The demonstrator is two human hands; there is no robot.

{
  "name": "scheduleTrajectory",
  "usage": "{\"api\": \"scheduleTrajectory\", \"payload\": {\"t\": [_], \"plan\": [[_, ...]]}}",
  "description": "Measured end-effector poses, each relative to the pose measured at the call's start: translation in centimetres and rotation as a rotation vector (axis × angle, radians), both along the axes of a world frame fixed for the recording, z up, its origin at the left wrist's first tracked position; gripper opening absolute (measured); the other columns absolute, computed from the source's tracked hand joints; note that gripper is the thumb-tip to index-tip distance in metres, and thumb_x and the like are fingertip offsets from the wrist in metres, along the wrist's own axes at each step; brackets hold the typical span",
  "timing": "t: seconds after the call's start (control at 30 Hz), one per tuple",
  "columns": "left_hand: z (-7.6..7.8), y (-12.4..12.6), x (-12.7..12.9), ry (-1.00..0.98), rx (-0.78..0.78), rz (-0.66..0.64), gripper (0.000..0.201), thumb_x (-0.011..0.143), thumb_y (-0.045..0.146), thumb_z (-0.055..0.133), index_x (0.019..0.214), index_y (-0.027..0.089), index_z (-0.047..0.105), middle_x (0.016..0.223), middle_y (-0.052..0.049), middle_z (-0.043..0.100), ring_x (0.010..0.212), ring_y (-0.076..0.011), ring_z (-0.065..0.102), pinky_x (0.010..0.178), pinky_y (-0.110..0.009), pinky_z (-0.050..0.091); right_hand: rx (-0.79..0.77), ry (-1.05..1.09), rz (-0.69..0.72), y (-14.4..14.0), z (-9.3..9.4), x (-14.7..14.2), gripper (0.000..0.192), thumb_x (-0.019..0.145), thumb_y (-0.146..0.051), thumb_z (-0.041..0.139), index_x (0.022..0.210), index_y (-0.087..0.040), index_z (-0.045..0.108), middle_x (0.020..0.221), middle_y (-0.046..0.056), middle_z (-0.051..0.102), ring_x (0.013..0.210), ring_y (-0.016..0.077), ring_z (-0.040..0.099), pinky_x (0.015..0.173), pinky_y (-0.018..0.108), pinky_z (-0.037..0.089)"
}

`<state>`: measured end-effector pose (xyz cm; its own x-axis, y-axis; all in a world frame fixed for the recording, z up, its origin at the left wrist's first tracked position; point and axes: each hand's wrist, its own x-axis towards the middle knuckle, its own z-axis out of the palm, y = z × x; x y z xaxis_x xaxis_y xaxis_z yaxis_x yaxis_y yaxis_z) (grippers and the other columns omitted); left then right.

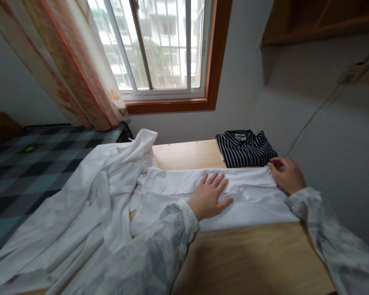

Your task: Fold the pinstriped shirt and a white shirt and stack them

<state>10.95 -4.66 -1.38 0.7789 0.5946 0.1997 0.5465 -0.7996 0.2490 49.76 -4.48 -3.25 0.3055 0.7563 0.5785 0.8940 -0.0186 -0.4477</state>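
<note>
1. Grip first: the left hand (pixel 209 196) lies flat and open, fingers spread, palm pressing down on the middle of the white shirt (pixel 233 196); it has hold of nothing and only pins the cloth.
2. The right hand (pixel 286 175) sits at the far right end of that same garment, fingers curled round the edge of the cloth near the wall, pinching a fold of fabric as far as the view shows.
3. Nearest the camera, the bare front of the wooden desk (pixel 252 262) shows below the shirt, with both pale patterned sleeves reaching in over it.
4. The white shirt lies across the desk as a long band, its near edge straight and its surface mostly smooth. I judge it partly folded: the sides look turned in, but it has not been doubled down to a compact square.
5. To the left, a loose heap of white garments (pixel 89 213) spills from the desk edge, rumpled and unfolded; this seems the larger part of what is left.
6. Farther back, 1 black-and-white striped shirt (pixel 246 148) rests neatly folded at the far corner of the desk, just beyond the white shirt, collar up. That 1 looks finished.
7. Behind everything, a window (pixel 160 45) with a patterned curtain (pixel 76 69) closes the view.
</note>
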Motion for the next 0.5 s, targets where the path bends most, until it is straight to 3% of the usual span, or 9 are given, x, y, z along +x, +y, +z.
{"api": "scheduleTrajectory", "payload": {"t": [0.1, 0.2, 0.3, 0.5], "plan": [[0.2, -0.1, 0.0, -0.003, -0.011, 0.015, 0.077, 0.112, 0.069, 0.038, 0.171, 0.020, 0.046, 0.182, -0.012, 0.037, 0.171, -0.0309, 0.031, 0.142, -0.056, 0.019, -0.024, -0.167, 0.328, -1.1, 0.5, -2.1, 0.043, 0.102, -0.051, 0.058, 0.128, -0.023, 0.077, 0.140, 0.015, 0.076, 0.133, 0.0365, 0.068, 0.121, 0.056, 0.049], [0.4, -0.2, 0.0, -0.011, -0.013, 0.037, 0.078, 0.112, 0.069, 0.037, 0.171, 0.018, 0.046, 0.183, -0.013, 0.036, 0.171, -0.0310, 0.030, 0.142, -0.055, 0.018, -0.208, -0.238, 0.541, -1.8, -0.5, -3.5, 0.057, 0.107, -0.055, 0.054, 0.154, -0.025, 0.066, 0.165, 0.012, 0.061, 0.152, 0.0349, 0.058, 0.129, 0.057, 0.045], [0.5, -0.3, -0.1, -0.016, -0.008, 0.063, 0.078, 0.112, 0.070, 0.038, 0.170, 0.018, 0.047, 0.183, -0.012, 0.036, 0.172, -0.0317, 0.029, 0.143, -0.055, 0.016, -0.338, -0.282, 0.494, -1.9, -2.4, -3.0, 0.071, 0.107, -0.063, 0.049, 0.163, -0.021, 0.059, 0.167, 0.016, 0.059, 0.154, 0.0373, 0.057, 0.130, 0.060, 0.044], [0.2, -0.6, 0.0, -0.028, -0.024, 0.137, 0.079, 0.111, 0.073, 0.037, 0.170, 0.021, 0.048, 0.183, -0.012, 0.036, 0.172, -0.0342, 0.028, 0.142, -0.065, 0.012, -0.370, -0.341, 0.314, -2.1, -4.3, -0.1, 0.078, 0.105, -0.064, 0.044, 0.163, -0.013, 0.058, 0.166, 0.019, 0.060, 0.154, 0.0394, 0.057, 0.130, 0.058, 0.045]]}}
